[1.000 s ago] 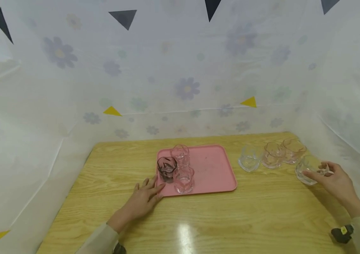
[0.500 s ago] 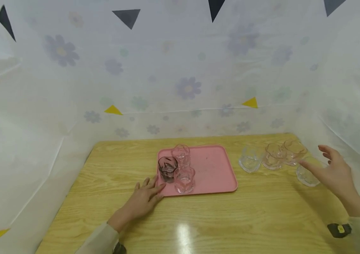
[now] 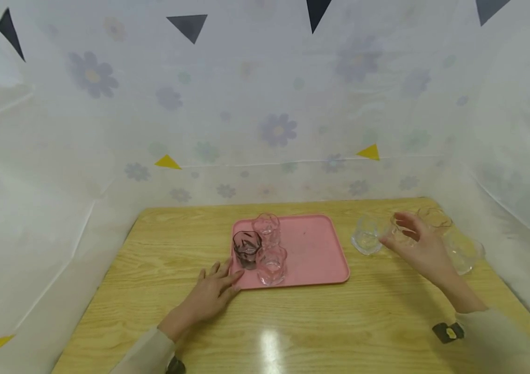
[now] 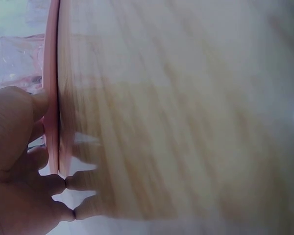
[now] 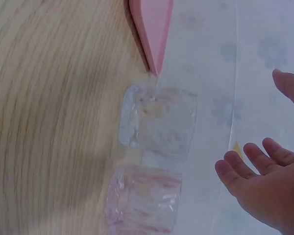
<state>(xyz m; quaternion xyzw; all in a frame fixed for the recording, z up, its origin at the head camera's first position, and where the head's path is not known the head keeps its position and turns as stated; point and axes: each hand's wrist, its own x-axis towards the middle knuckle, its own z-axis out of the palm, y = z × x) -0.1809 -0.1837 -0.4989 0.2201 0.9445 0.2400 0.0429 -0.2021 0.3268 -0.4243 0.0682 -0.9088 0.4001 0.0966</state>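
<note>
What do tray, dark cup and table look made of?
Tray: likely plastic, low sheen; uniform pink with a smooth raised rim.
Dark cup: glass or clear plastic, glossy; see-through, smoky, with a wavy rim.
Table: wood or wood-look laminate, smooth; grain shows, and a light reflects in it.

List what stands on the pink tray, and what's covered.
On the left of the pink tray stand a dark glass, a rear pinkish glass and a near pinkish glass. The left hand hides part of its near-left corner.
</note>
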